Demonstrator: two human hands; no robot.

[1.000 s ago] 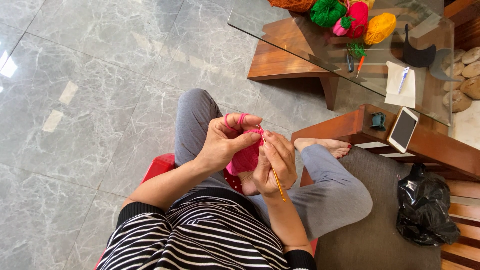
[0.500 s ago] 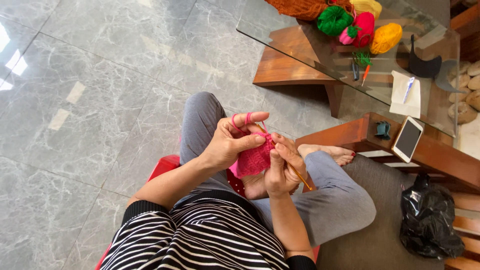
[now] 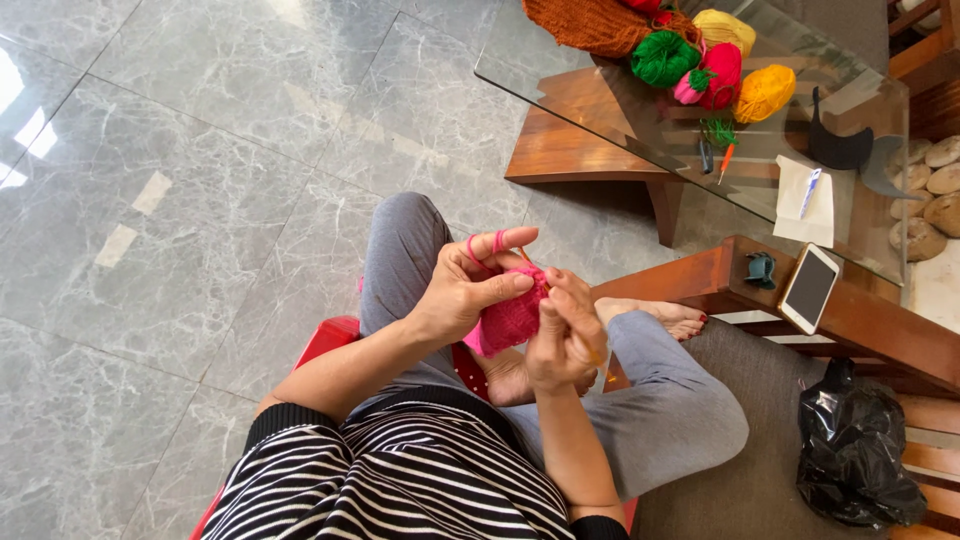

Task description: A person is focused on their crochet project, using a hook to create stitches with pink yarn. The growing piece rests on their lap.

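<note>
A: What are the hands busy with?

B: The left hand (image 3: pixel 462 293) pinches the top edge of a small pink crocheted yarn piece (image 3: pixel 510 318) between thumb and fingers, with pink yarn strand (image 3: pixel 484 243) looped over its raised index finger. The right hand (image 3: pixel 562 330) is clenched around a thin orange-handled crochet hook (image 3: pixel 597 357), its tip buried in the piece.

A: Where does that piece sit?

B: Held up between both hands, above the lap of grey trousers (image 3: pixel 640 410), just in front of the striped black-and-white top (image 3: pixel 400 480).

A: Any containers around?

B: A crumpled black plastic bag (image 3: pixel 858 455) lies on the brown seat cushion (image 3: pixel 740 480) to the right; I cannot tell what is in it. Nothing else really holds anything.

A: And the table?

B: The glass-topped wooden table (image 3: pixel 600 100) carries loose balls of yarn, a green one (image 3: pixel 662 57), a red-pink one (image 3: pixel 716 75) and a yellow-orange one (image 3: pixel 764 92), touching each other, beside a brown knitted fabric (image 3: pixel 590 22). A white paper with a pen (image 3: pixel 806 192) lies nearer the edge. A white-framed smartphone (image 3: pixel 810 287) rests on the wooden armrest (image 3: pixel 870 320), near a small dark hair clip (image 3: pixel 760 269)
</note>
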